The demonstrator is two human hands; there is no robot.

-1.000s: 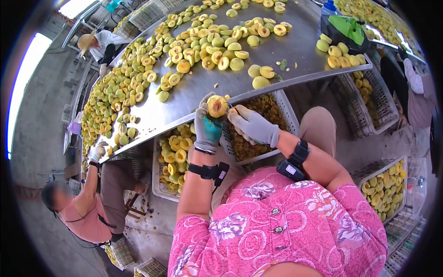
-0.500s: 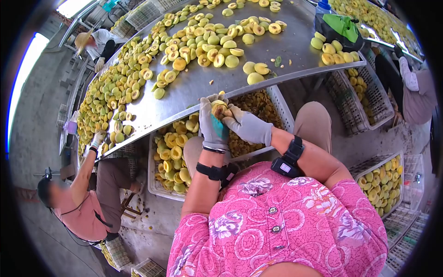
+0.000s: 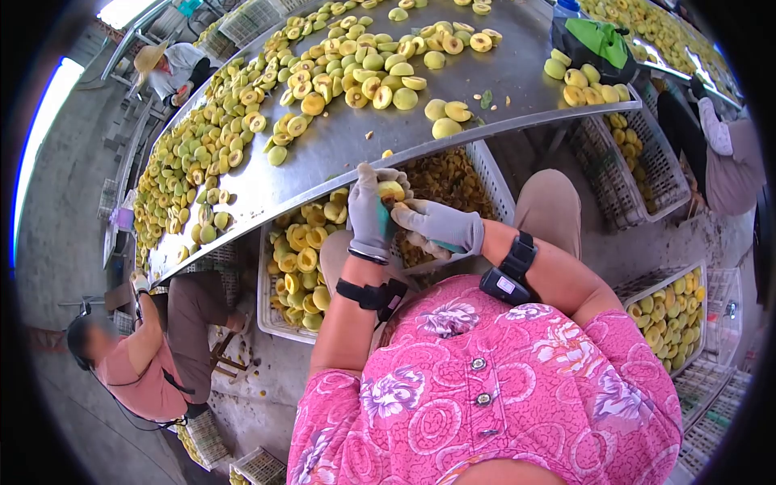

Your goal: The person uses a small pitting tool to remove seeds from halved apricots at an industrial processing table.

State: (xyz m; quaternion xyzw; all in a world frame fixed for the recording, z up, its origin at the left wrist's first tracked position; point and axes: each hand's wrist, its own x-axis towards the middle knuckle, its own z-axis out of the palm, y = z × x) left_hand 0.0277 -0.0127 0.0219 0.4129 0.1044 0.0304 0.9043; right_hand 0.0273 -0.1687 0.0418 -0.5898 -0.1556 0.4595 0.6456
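Note:
My left hand (image 3: pixel 372 212), in a grey glove with a green palm patch, is closed around a piece of yellow peach (image 3: pixel 391 191) at the table's front edge. Brown flesh shows on the fruit's lower side. Close against it, my right hand (image 3: pixel 443 226), also gloved, has its fingers curled; whatever they grip is hidden. Below both hands stands a white crate with brown peach scraps (image 3: pixel 453 182). To its left, a second crate holds yellow peach halves (image 3: pixel 305 259).
Many halved peaches (image 3: pixel 364 73) lie over the metal table (image 3: pixel 323 166). A black bag with green cloth (image 3: pixel 598 48) sits at its right end. Crates of fruit (image 3: pixel 667 315) stand at right. A co-worker in pink (image 3: pixel 149 368) sits at left; another wears a straw hat (image 3: pixel 149 58).
Both hands have lowered slightly, and the peach has turned in my left hand. The co-worker in pink has drawn a hand back from the table fruit. The one in the hat has shifted posture.

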